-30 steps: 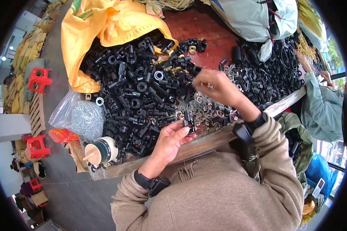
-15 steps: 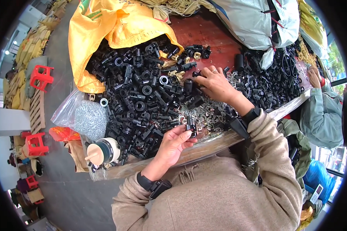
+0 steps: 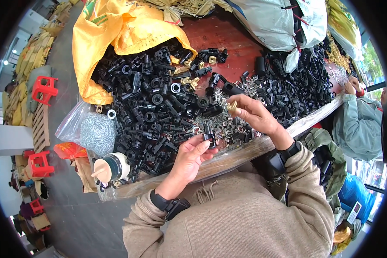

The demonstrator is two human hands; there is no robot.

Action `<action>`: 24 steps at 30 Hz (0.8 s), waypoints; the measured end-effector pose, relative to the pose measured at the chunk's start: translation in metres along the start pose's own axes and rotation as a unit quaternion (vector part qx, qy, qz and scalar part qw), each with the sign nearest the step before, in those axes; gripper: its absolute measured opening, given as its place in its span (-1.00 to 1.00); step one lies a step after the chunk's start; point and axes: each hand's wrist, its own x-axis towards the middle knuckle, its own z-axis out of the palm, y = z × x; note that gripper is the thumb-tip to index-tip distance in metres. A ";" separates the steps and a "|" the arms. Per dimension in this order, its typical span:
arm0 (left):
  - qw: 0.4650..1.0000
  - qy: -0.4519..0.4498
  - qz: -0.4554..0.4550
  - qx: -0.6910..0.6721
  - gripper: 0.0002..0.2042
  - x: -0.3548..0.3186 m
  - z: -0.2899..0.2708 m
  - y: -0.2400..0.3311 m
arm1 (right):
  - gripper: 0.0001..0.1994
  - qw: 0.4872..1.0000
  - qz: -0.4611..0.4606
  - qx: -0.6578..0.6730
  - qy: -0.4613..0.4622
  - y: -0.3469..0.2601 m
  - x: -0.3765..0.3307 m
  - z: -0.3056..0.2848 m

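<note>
The black fitting [image 3: 209,136], pinched in the left hand [image 3: 192,155] above the desk [image 3: 228,43] edge, looked light, rigid and best held by its body, while the right hand [image 3: 253,115] pinched a small brass clip [image 3: 232,107].

Black plastic fittings [image 3: 159,107]: partly buried under yellow sack [image 3: 116,30]. Small tan piece [image 3: 233,106]: shape too small to tell. Counter [image 3: 228,38]: largely covered. Neighbouring person [image 3: 359,124]: cut off at rim.
</note>
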 end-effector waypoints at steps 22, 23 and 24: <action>1.000 -0.003 0.000 0.002 -0.70 0.005 0.005 0.002 | -0.84 0.963 0.027 0.261 0.061 -0.013 -0.013 0.054; 1.000 -0.004 -0.001 0.002 -0.70 0.005 0.006 0.002 | -0.85 0.970 0.018 0.234 0.067 -0.010 -0.013 0.054; 1.000 -0.004 -0.001 0.001 -0.70 0.005 0.006 0.002 | -0.85 0.975 0.009 0.208 0.074 -0.008 -0.014 0.054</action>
